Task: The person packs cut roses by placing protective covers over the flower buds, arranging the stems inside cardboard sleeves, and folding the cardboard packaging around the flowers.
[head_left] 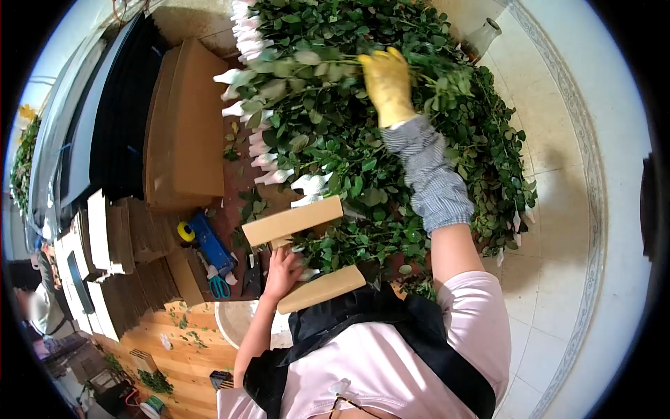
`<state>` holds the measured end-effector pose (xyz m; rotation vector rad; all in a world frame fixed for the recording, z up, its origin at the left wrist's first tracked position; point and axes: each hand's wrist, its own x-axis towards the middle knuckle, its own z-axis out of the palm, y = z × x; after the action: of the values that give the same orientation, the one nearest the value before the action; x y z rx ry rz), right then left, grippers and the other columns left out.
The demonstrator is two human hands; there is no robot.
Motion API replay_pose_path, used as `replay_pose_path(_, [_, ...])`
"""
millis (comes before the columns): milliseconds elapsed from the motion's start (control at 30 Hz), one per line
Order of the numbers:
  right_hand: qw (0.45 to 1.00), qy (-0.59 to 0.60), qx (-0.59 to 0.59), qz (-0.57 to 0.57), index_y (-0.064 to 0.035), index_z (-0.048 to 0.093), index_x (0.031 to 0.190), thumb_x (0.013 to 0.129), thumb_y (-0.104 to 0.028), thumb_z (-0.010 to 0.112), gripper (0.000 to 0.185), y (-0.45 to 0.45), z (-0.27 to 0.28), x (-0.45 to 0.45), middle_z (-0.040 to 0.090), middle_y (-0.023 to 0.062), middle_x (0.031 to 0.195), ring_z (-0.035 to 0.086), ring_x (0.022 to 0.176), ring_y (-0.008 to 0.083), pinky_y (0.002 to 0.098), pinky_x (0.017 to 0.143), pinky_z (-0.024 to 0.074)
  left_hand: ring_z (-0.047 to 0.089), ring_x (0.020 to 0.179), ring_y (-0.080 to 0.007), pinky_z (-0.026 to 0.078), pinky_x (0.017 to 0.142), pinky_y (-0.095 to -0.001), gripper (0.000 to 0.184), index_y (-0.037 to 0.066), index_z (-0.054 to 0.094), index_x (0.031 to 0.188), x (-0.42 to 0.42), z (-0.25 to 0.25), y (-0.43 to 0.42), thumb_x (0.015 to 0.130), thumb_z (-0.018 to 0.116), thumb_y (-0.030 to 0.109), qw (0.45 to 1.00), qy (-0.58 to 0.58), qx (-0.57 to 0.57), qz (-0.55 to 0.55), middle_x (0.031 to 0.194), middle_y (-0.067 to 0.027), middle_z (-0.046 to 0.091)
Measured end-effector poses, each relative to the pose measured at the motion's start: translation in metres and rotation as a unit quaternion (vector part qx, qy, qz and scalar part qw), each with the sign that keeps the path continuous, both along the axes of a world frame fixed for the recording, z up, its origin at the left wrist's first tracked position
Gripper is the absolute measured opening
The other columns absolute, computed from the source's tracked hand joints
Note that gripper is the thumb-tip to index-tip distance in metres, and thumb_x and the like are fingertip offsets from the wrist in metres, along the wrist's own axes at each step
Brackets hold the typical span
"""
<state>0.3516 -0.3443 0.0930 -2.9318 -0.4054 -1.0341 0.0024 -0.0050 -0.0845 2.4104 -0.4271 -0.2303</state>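
My right hand [389,80], in a yellow glove with a striped sleeve cover, is closed around a leafy rose stem [331,60] above a large pile of roses [377,150]. Motion blurs the stem and its leaves. White sleeves [276,176] cover the rose heads along the pile's left side. Close to my body, my bare left hand [284,271] rests with fingers out between two upright cardboard flaps, the far flap [293,220] and the near flap [321,289]. More roses [356,244] lie between these flaps. The fingertips are partly hard to make out.
Left of the roses stand a large cardboard box [185,126] and stacked flat cardboard [139,279]. A blue tape dispenser [211,242] and teal scissors [219,286] lie beside them. A glass vase [481,38] stands at the back right, near the tiled floor [551,202].
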Motion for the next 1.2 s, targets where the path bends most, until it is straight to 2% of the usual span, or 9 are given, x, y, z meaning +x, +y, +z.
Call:
replay_pose_path(100, [0.999, 0.016, 0.024, -0.024, -0.0153, 0.075, 0.102, 0.086, -0.003, 0.065, 0.023, -0.046, 0.015, -0.035, 0.073, 0.0083, 0.092, 0.069, 0.089, 0.0266, 0.0397, 0.101, 0.0498, 0.052, 0.103, -0.0394, 0.045, 0.09, -0.0469, 0.053, 0.003, 0.057, 0.123, 0.003, 0.008, -0.004, 0.073, 0.076, 0.008, 0.999, 0.011, -0.039, 0.027, 0.108, -0.0176, 0.056])
replay_pose_path(167, [0.954, 0.079, 0.282, 0.061, -0.012, 0.073, 0.106, 0.089, -0.004, 0.066, 0.02, -0.067, 0.008, -0.042, 0.072, 0.0115, 0.1, 0.068, 0.094, 0.0267, 0.0359, 0.098, 0.0504, 0.053, 0.098, -0.038, 0.046, 0.088, -0.0459, 0.058, 0.001, 0.055, 0.125, 0.002, 0.001, -0.003, 0.071, 0.078, 0.008, 0.997, 0.005, -0.062, 0.039, 0.101, -0.0162, 0.057])
replay_pose_path(267, [0.98, 0.007, 0.191, 0.056, -0.012, 0.07, 0.114, 0.09, -0.008, 0.065, 0.024, -0.07, 0.052, -0.053, 0.07, 0.0133, 0.097, 0.064, 0.087, 0.03, 0.0402, 0.081, 0.0529, 0.053, 0.104, -0.04, 0.045, 0.092, -0.0472, 0.066, -0.002, 0.051, 0.13, 0.004, -0.009, -0.001, 0.072, 0.08, 0.012, 0.998, -0.004, -0.05, 0.032, 0.107, -0.0183, 0.058])
replay_pose_path(400, [0.995, 0.087, 0.008, 0.038, -0.0094, 0.068, 0.119, 0.092, -0.013, 0.066, 0.027, -0.072, 0.068, -0.056, 0.071, 0.0159, 0.104, 0.067, 0.096, 0.0322, 0.0423, 0.093, 0.0535, 0.054, 0.103, -0.0397, 0.046, 0.092, -0.0468, 0.077, 0.001, 0.046, 0.14, 0.0, -0.011, 0.002, 0.072, 0.081, 0.012, 0.995, 0.001, -0.093, 0.042, 0.108, -0.018, 0.058])
replay_pose_path(467, [0.993, 0.01, 0.075, 0.09, -0.0073, 0.07, 0.117, 0.092, -0.012, 0.066, 0.025, -0.06, 0.092, -0.09, 0.07, 0.016, 0.111, 0.067, 0.102, 0.0302, 0.0396, 0.097, 0.0514, 0.055, 0.097, -0.0379, 0.046, 0.089, -0.0463, 0.082, 0.003, 0.044, 0.144, 0.0, -0.014, 0.001, 0.071, 0.081, 0.01, 0.994, -0.026, -0.097, 0.043, 0.105, -0.0173, 0.057])
replay_pose_path(567, [0.943, 0.25, 0.189, 0.114, -0.0119, 0.066, 0.127, 0.096, -0.009, 0.061, 0.032, -0.053, 0.1, -0.157, 0.069, 0.0101, 0.12, 0.064, 0.116, 0.0246, 0.0349, 0.1, 0.0497, 0.052, 0.104, -0.0356, 0.045, 0.091, -0.0457, 0.077, 0.014, 0.046, 0.146, -0.001, -0.011, 0.002, 0.076, 0.078, 0.012, 0.995, -0.027, -0.094, 0.03, 0.111, -0.0162, 0.055])
replay_pose_path(800, [0.841, 0.508, 0.077, 0.171, -0.018, 0.068, 0.125, 0.093, -0.009, 0.063, 0.034, -0.017, -0.045, -0.274, 0.068, 0.0098, 0.096, 0.063, 0.084, 0.0246, 0.0345, 0.082, 0.0552, 0.053, 0.121, -0.0384, 0.044, 0.099, -0.0458, 0.05, 0.016, 0.062, 0.131, -0.002, -0.025, 0.006, 0.082, 0.066, 0.005, 0.992, -0.038, -0.117, -0.01, 0.131, -0.0162, 0.057])
replay_pose_path(967, [0.819, 0.57, 0.045, -0.055, -0.0106, 0.069, 0.124, 0.09, -0.003, 0.063, 0.035, -0.037, -0.146, -0.307, 0.07, 0.0175, 0.116, 0.069, 0.103, 0.0299, 0.0358, 0.089, 0.0558, 0.052, 0.118, -0.0357, 0.043, 0.098, -0.0458, 0.065, 0.011, 0.054, 0.136, -0.001, -0.015, 0.004, 0.078, 0.079, 0.022, 0.999, -0.03, -0.042, 0.01, 0.128, -0.015, 0.058])
replay_pose_path(1200, [0.941, 0.329, -0.052, -0.064, -0.015, 0.072, 0.11, 0.087, -0.012, 0.055, 0.029, -0.018, -0.162, -0.317, 0.069, 0.012, 0.089, 0.065, 0.091, 0.0277, 0.043, 0.093, 0.0477, 0.048, 0.123, -0.039, 0.04, 0.104, -0.0478, 0.058, 0.006, 0.06, 0.125, 0.008, 0.021, -0.001, 0.075, 0.079, 0.031, 0.988, -0.077, 0.132, -0.023, 0.132, -0.0202, 0.051])
